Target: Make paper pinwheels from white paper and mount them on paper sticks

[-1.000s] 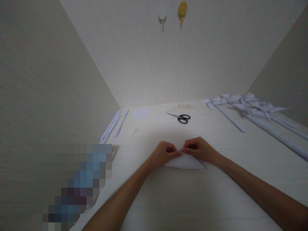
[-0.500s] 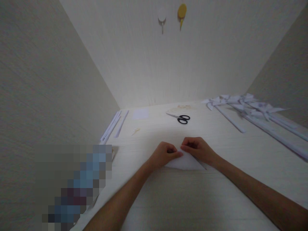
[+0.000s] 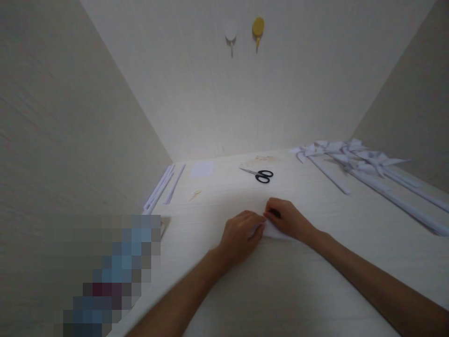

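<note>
A folded sheet of white paper [image 3: 274, 230] lies on the pale table [image 3: 266, 290] in front of me, mostly covered by my hands. My left hand [image 3: 240, 235] rests over its left part, fingers curled and pressing down on it. My right hand [image 3: 287, 218] sits on the paper's upper right part with its fingertips pinched at the fold, touching the left hand's fingertips.
Black-handled scissors [image 3: 259, 175] lie farther back on the table. Several folded white paper pinwheels on long paper sticks [image 3: 354, 161] spread across the back right. Rolled paper sticks [image 3: 164, 185] and a small paper square [image 3: 202, 169] lie at the back left. Two hooks [image 3: 257, 29] hang on the wall.
My left hand has slid down and toward me over the paper, now covering more of it. My right hand stays near the fold. The view shifted slightly.
</note>
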`<state>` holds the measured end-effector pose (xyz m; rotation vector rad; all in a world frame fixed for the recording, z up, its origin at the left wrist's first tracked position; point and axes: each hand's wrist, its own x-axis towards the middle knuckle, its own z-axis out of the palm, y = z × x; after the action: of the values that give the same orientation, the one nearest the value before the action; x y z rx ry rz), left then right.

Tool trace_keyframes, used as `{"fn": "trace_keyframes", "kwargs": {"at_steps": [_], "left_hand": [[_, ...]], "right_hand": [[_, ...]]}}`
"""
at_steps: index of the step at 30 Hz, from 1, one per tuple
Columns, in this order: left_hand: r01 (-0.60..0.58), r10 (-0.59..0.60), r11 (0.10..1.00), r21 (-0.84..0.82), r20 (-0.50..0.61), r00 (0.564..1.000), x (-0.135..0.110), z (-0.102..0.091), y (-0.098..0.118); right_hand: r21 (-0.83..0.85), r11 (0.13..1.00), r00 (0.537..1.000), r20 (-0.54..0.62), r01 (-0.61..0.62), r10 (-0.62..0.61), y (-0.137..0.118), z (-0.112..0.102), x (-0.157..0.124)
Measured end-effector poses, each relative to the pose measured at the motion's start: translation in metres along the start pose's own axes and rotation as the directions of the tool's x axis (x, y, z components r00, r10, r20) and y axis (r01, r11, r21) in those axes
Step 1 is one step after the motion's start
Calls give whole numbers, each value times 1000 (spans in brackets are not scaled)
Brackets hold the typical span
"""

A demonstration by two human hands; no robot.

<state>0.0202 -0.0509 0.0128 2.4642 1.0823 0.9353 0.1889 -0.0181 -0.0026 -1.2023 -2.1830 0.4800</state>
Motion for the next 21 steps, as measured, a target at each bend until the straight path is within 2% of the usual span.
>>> {"fn": "trace_keyframes", "kwargs": {"at_steps": [3, 6, 11, 13, 15, 17, 19, 21], "left_hand": [[-6, 0, 998, 55, 116, 993, 0, 1, 3], [17, -29, 997, 69, 168, 985, 1, 0, 4], [2, -9, 999, 34, 179, 984, 0, -1, 4], [14, -11, 1000, -20, 135, 991, 0, 0, 3], [106, -99, 986, -129, 58, 993, 1, 2, 0], [273, -279, 916, -295, 21, 960, 4, 3, -4], [417, -435, 794, -442, 66, 898, 8, 4, -7], [488, -501, 706, -514, 125, 857, 11, 3, -10]], "right_hand": [[-17, 999, 999, 20, 38, -38, 0, -1, 0], [-38, 999, 999, 41, 34, -33, 0, -1, 0], [-51, 998, 999, 41, 28, -26, 2, 0, 1], [-9, 1000, 1000, 26, 2, -2, 4, 0, 2], [58, 997, 998, 5, -57, 57, 5, -2, 2], [136, 983, 992, -8, -126, 129, 3, -3, 3], [233, 956, 984, 10, -178, 180, -2, -4, 3], [349, 913, 977, 62, -212, 203, -8, -4, 2]]}}
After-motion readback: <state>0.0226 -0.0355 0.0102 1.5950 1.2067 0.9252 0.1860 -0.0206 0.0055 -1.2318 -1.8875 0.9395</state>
